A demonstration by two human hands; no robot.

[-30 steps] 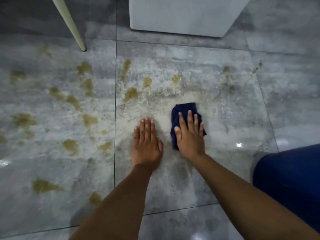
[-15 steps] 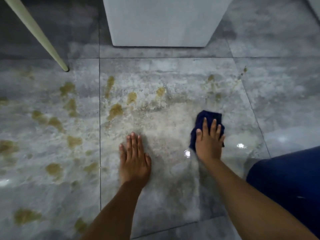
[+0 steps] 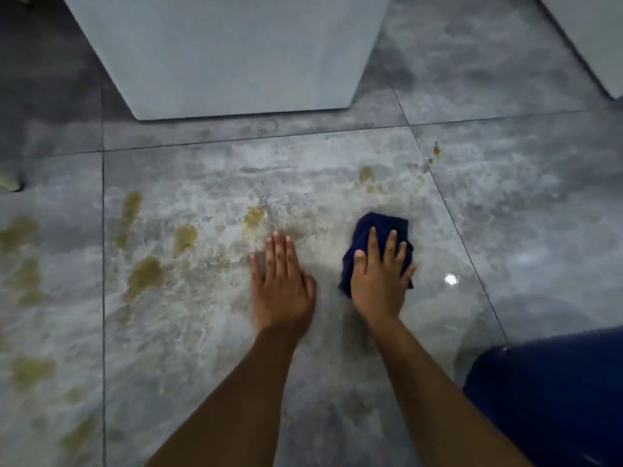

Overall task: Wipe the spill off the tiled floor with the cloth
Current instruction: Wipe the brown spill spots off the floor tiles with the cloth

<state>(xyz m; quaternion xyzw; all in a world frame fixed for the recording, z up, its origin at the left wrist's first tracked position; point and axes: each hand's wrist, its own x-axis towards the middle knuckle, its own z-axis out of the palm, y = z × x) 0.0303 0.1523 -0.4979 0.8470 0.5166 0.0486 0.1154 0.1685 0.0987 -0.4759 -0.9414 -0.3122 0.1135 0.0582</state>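
A dark blue cloth (image 3: 381, 225) lies crumpled on the grey tiled floor (image 3: 522, 203), and my right hand (image 3: 379, 278) presses flat on top of it, fingers spread. My left hand (image 3: 281, 281) rests palm down on the bare tile just left of the cloth, holding nothing. Yellow-brown spill blotches (image 3: 145, 274) spread over the tiles to the left of both hands, with smaller spots (image 3: 365, 173) beyond the cloth. The tile around my hands looks smeared and pale.
A large white cabinet base (image 3: 229, 55) stands on the floor straight ahead. Another white edge (image 3: 596, 35) shows at the top right. A pale furniture leg tip (image 3: 10, 182) sits at the far left. My knee in blue cloth (image 3: 553, 399) fills the lower right.
My right hand slid the cloth out to the right, then back toward the left hand. The view shifted, so the spill and the furniture leg now sit further left.
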